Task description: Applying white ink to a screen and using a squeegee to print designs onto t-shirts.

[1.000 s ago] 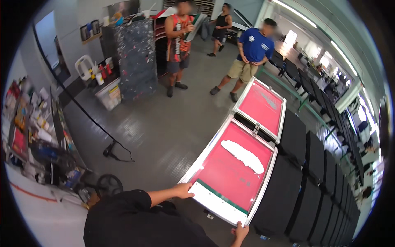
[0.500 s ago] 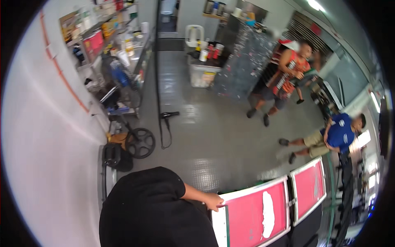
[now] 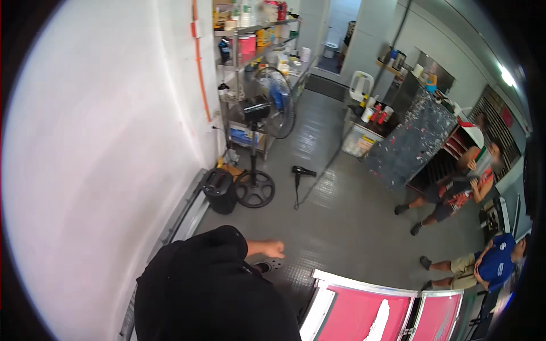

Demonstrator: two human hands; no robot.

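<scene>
My left hand (image 3: 274,248) is loosely curled, with nothing visible in it, at the end of a bent arm in a black sleeve (image 3: 227,241). It hangs above the floor, apart from the nearby screen-printing frame (image 3: 347,310), which lies to its lower right. That frame has a pale metal rim, a pink-red mesh and a streak of white ink (image 3: 380,321). A second pink screen frame (image 3: 435,312) stands beside it on the right. Below the hand, a dark clog (image 3: 263,267) shows partly. My right hand is not in the picture.
A black speaker (image 3: 219,190) and a standing fan (image 3: 254,187) are by the left wall. A hair dryer (image 3: 303,170) with its cord lies on the floor. Loaded shelves (image 3: 261,48) stand farther back. Two people, one in orange (image 3: 460,193) and one in blue (image 3: 496,260), stand at right.
My left hand has let go of the near screen frame's corner and drawn back left. The view has swung, so the room sits farther right and the frames lower.
</scene>
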